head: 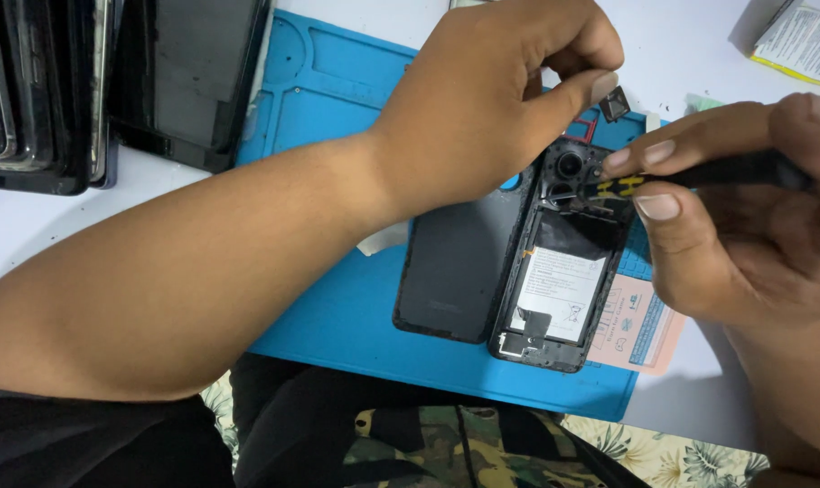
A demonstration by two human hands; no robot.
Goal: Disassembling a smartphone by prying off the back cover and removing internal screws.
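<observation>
Over opened phone (554,271): right hand (744,226) grips screwdriver (699,173); left hand (491,99) pinches small part (614,103).

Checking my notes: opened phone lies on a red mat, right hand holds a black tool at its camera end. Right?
Not quite: the mat is blue, as the head view shows. The opened phone lies on it, and the right hand holds the black tool at its camera end.

The blue mat (337,307) looks like soft matt rubber — the back cover (450,271) on it is dull dark plastic, the battery label (559,294) plain white paper, the desk (690,45) smooth and white
</observation>
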